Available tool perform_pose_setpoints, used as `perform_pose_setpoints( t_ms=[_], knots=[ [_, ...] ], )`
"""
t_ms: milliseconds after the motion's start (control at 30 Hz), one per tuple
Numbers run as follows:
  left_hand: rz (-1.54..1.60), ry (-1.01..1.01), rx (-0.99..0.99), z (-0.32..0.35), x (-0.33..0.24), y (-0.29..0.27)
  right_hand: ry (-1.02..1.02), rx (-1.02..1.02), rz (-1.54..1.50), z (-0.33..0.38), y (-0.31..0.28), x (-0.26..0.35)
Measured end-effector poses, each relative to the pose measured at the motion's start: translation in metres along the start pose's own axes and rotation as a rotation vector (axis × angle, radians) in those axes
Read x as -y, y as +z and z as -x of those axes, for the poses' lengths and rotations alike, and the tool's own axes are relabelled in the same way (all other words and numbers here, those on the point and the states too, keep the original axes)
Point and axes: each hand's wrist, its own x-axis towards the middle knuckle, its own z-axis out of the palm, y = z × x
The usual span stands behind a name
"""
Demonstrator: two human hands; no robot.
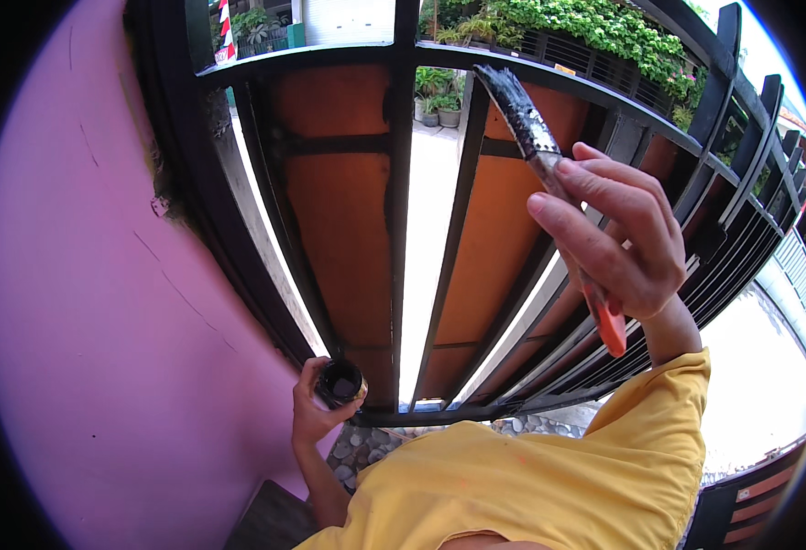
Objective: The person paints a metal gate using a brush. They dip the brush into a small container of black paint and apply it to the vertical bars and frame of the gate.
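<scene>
My right hand (618,234) is raised at the right, its fingers closed round the handle of a paintbrush (536,137). The brush tilts up to the left. Its bristles are coated in black paint and its handle ends in orange. The bristle tip overlaps the upper rail of a black metal gate (329,57) in the picture; whether it touches, I cannot tell. Lower down near the wall, my left hand (316,412) grips a small paint can (340,383) with black paint inside. Orange-brown panels (340,220) fill parts of the gate between black bars.
A pink wall (100,321) rises close on the left, with dark smears where it meets the gate. Pebbled ground (357,456) lies under the gate's bottom rail. Beyond the bars are potted plants (439,108) and a leafy hedge (595,37). More black railings (742,183) curve away at right.
</scene>
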Motion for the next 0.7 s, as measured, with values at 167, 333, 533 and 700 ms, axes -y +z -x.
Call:
perform_pose_setpoints(
  t_ms=[167, 333, 533, 700],
  knots=[
    [-0.024, 0.016, 0.027, -0.003, -0.002, 0.003, -0.016, 0.256, -0.206, 0.040, 0.002, 0.031],
    [-0.074, 0.042, 0.031, -0.007, -0.001, 0.002, 0.213, 0.187, -0.425, 0.024, -0.001, 0.007],
    [-0.020, 0.011, 0.075, -0.009, -0.004, 0.006, 0.063, -0.074, -0.074, 0.012, 0.001, 0.006],
    [-0.027, 0.003, 0.070, -0.005, -0.006, 0.009, -0.010, 0.127, -0.142, 0.044, 0.017, 0.037]
  ],
)
